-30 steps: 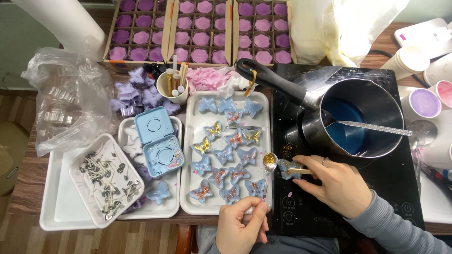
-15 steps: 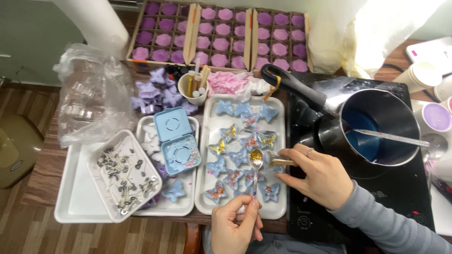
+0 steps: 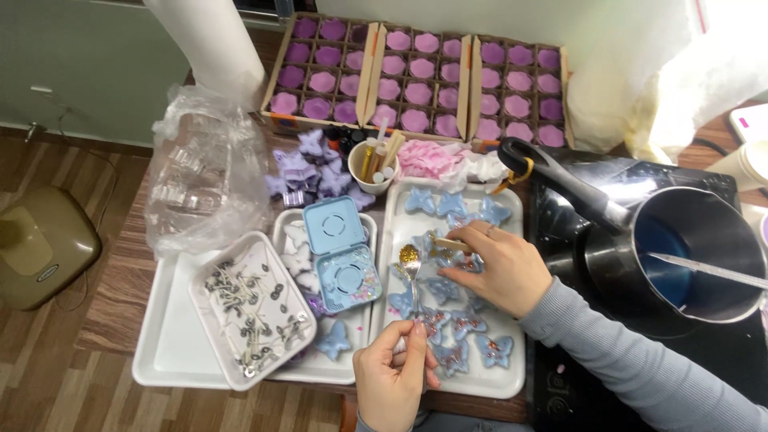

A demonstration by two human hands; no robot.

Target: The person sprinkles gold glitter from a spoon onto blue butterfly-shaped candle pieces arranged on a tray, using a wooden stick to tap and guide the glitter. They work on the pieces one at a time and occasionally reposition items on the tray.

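- Over the white rectangular tray [image 3: 512,376] of blue butterfly-shaped wax pieces [image 3: 448,288], near its near edge, the left hand [image 3: 394,374] pinches a small metal spoon [image 3: 411,268] heaped with gold glitter.
- Right hand [image 3: 498,266] rests curled on the pieces at mid-tray, fingertips pinching a thin stick [image 3: 450,244].
- Off the tray's right edge sits a dark saucepan of blue liquid [image 3: 694,258].

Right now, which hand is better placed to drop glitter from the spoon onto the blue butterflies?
The right hand. It already rests over the butterflies in the tray, fingertips at the spoon bowl. The left hand is busy holding the spoon's handle lower down.
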